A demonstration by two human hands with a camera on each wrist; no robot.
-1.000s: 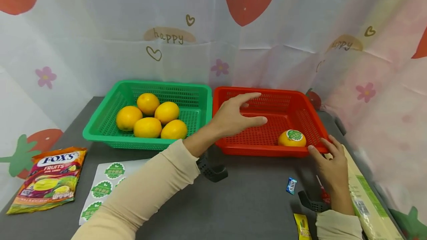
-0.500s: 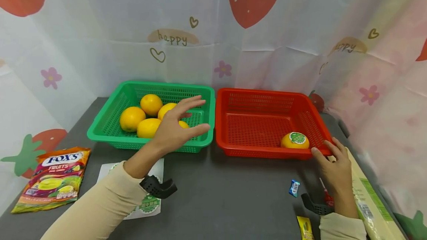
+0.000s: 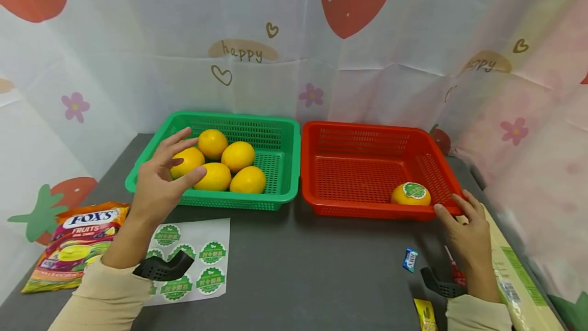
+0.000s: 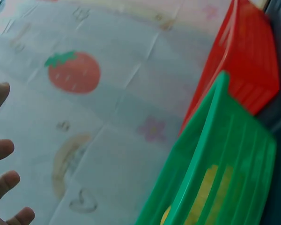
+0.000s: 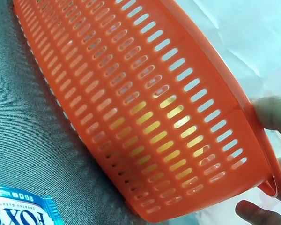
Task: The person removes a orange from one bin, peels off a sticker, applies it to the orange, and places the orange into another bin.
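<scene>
Five oranges (image 3: 220, 165) sit in the green basket (image 3: 275, 195) at centre left of my head view; my left hand (image 3: 158, 183) hovers spread wide there. My right hand (image 3: 464, 226), fingers relaxed, touches the red basket (image 3: 358, 211) corner, lower right.

I saw that both arms were covered in long, cream-beige sleeves of a soft, smooth knit. The left sleeve (image 3: 103, 298) ended just short of the wrist, and the right sleeve (image 3: 478, 313) did the same. Under each wrist sat a small black plastic mount with a ribbed or perforated surface: the left mount (image 3: 163, 268) jutted out like a short wedge, while the right mount (image 3: 440, 286) curved like a clip. The left hand (image 3: 158, 185) and the right hand (image 3: 466, 231) were bare, with no rings, gloves or watch that I could make out.
</scene>
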